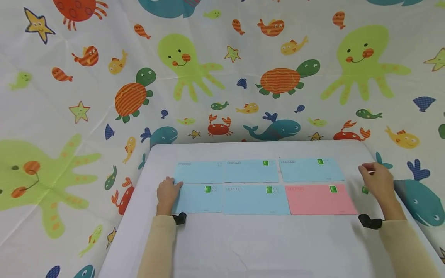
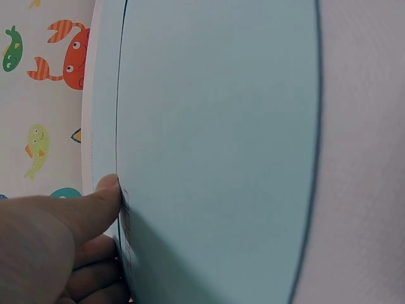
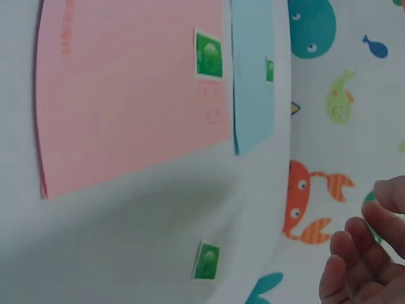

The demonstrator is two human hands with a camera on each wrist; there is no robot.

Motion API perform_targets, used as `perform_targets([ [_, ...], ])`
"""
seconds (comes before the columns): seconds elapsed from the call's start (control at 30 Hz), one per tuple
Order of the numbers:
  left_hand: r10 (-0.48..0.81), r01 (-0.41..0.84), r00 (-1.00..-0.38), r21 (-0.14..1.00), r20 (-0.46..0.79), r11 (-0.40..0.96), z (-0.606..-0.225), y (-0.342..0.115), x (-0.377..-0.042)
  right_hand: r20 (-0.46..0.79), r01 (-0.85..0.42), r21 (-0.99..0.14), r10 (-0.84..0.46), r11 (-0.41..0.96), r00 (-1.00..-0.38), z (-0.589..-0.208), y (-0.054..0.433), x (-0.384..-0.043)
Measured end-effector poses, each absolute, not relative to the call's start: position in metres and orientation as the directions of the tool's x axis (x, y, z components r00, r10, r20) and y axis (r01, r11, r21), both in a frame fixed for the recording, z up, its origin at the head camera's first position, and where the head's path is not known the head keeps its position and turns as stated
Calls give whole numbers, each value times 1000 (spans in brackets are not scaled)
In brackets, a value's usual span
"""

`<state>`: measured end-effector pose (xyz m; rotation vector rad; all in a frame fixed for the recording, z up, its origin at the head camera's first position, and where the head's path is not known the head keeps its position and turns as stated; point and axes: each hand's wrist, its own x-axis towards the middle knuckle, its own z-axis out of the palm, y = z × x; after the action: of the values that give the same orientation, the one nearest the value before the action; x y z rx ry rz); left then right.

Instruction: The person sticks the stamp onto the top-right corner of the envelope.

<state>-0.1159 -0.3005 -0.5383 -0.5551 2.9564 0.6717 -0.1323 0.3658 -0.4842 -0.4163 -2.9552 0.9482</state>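
My left hand (image 1: 167,194) rests at the left end of the lower-left blue envelope (image 1: 198,202). Its thumb touches the envelope's upper corner, and in the left wrist view the other fingers bend at the edge. The right hand (image 1: 379,181) is raised over the table's right side, thumb and forefinger close together, with nothing visible between them. Beside that hand, a loose green stamp (image 1: 364,190) lies on the table. A pink envelope (image 1: 320,202) with a green stamp is the nearest envelope to it.
Other blue envelopes, namely the upper-left (image 1: 198,173), upper-middle (image 1: 248,173), upper-right (image 1: 309,173) and lower-middle (image 1: 255,204), complete two rows on the white table (image 1: 243,243). The upper-left one shows no green stamp. Sea-animal fabric (image 1: 215,88) hangs behind the table.
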Motion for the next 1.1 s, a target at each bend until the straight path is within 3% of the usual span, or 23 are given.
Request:
perform_targets([
  [0.6,-322,-348,-937,410,-135,843,-546,-310,-134,-242,403,-535,323,742,-915,-519,388,-132],
  [1.1,-318,-343,-939,404,-130,848,-546,-311,-144,-373,546,-451,406,706,-834,-532,385,-140],
])
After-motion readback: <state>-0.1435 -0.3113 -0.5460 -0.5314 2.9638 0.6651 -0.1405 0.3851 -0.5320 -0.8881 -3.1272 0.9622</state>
